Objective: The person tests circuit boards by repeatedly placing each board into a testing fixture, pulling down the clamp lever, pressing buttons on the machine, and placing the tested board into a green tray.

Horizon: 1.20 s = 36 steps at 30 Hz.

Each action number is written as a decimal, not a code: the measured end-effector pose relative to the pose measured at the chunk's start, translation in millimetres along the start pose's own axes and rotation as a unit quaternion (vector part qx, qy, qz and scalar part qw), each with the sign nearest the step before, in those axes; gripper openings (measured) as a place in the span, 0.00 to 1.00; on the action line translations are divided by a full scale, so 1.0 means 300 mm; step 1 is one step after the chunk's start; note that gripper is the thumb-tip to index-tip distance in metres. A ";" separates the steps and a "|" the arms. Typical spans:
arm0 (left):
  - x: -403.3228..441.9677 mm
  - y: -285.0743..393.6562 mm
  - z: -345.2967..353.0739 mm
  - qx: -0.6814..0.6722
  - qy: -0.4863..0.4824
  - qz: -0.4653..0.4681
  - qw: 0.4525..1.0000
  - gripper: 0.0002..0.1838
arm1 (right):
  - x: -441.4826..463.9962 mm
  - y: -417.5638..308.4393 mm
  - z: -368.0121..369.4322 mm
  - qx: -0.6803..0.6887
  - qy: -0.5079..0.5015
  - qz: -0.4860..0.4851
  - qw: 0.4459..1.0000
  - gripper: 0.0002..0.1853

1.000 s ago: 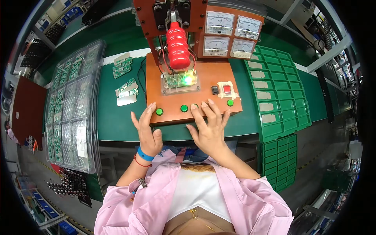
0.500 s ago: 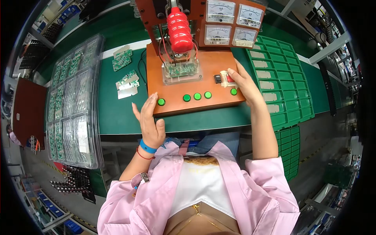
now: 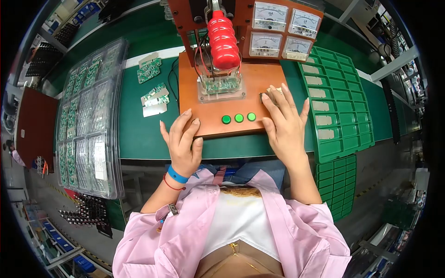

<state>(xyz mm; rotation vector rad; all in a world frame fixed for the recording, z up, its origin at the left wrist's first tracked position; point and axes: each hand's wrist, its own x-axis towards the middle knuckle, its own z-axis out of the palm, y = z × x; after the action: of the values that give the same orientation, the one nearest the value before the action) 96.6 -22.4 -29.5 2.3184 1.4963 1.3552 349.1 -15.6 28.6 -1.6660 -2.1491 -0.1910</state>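
My left hand (image 3: 183, 144) is open, fingers spread over the front left corner of an orange test fixture (image 3: 262, 74), hiding the button there. My right hand (image 3: 286, 125) is open too, lying across the fixture's front right part. Its fingers cover most of the small switch (image 3: 262, 96) and the right-hand button. Between the hands, several green buttons (image 3: 238, 118) show in a row. A green circuit board (image 3: 221, 85) sits in the clear holder (image 3: 221, 96), beneath the red ribbed lever handle (image 3: 224, 41).
Analog meters (image 3: 270, 16) stand at the fixture's back right. Clear trays of circuit boards (image 3: 88, 120) are at the left. Loose boards (image 3: 149, 70) lie on the green table (image 3: 139, 139). A green compartment tray (image 3: 343, 113) at the right holds several flat grey pieces.
My right hand has moved from the fixture's right edge left and forward, its fingers now spread over the switch. My left hand has shifted onto the corner, covering the left button.
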 end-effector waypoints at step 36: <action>0.084 -0.108 -0.120 -0.036 0.039 -0.054 0.997 0.16 | 0.547 -0.179 -0.212 0.079 0.451 -0.422 0.783 0.18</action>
<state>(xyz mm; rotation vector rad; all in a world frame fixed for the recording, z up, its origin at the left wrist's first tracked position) 52.3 0.2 -7.3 2.1324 1.5424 1.4602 280.2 93.8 159.4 -0.2280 -1.8371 -0.8355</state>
